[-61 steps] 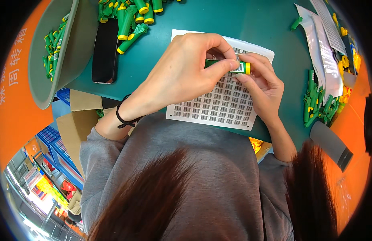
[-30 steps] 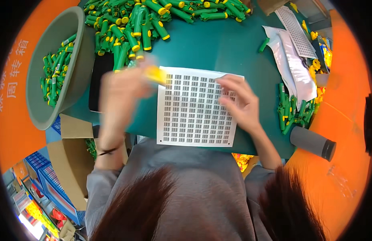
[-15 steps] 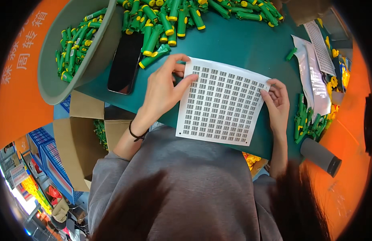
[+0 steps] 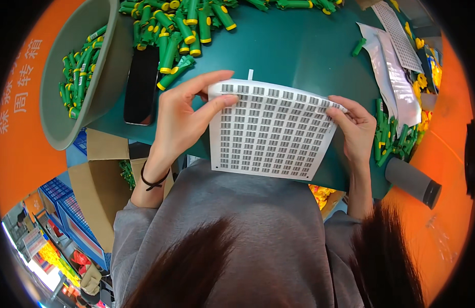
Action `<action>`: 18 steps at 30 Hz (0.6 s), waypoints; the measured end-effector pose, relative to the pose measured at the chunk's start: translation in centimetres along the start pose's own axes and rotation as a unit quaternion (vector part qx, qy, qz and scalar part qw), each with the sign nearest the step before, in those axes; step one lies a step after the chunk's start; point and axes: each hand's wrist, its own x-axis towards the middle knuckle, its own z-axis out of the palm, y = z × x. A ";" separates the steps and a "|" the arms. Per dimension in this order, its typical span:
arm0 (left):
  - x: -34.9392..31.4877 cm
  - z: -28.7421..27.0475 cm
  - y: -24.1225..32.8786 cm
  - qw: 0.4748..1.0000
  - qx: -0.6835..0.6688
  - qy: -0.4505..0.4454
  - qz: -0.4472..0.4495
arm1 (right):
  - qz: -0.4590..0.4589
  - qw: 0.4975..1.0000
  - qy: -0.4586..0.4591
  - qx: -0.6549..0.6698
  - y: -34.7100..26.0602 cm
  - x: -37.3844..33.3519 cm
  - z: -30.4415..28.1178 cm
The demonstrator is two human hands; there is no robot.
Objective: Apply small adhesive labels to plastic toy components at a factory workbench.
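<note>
In the head view, my left hand (image 4: pixel 183 112) pinches the far left corner of the label sheet (image 4: pixel 268 134); my right hand (image 4: pixel 357 134) grasps its far right corner. The sheet is in front of me, over the table (image 4: pixel 299 56). Some tubes in the tub (image 4: pixel 106 77) at left carry labels. I make out none on the far pile (image 4: pixel 169 54), so I judge those remain; the sheet's rows look full.

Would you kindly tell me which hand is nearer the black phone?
Left. The left hand is just right of the black phone; the right hand is much farther right, at the upper right corner of the label sheet.
</note>
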 end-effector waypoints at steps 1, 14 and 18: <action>0.1 0.2 0.2 1.000 0.014 0.016 0.007 | 0.002 1.000 0.005 0.000 -0.1 0.0 0.0; 2.4 1.0 -3.2 0.992 0.076 0.019 -0.103 | 0.040 0.949 -0.028 -0.310 0.6 3.8 0.7; 2.6 0.9 -3.5 0.943 0.298 0.086 0.120 | -0.215 0.901 0.017 -0.376 2.5 3.7 1.4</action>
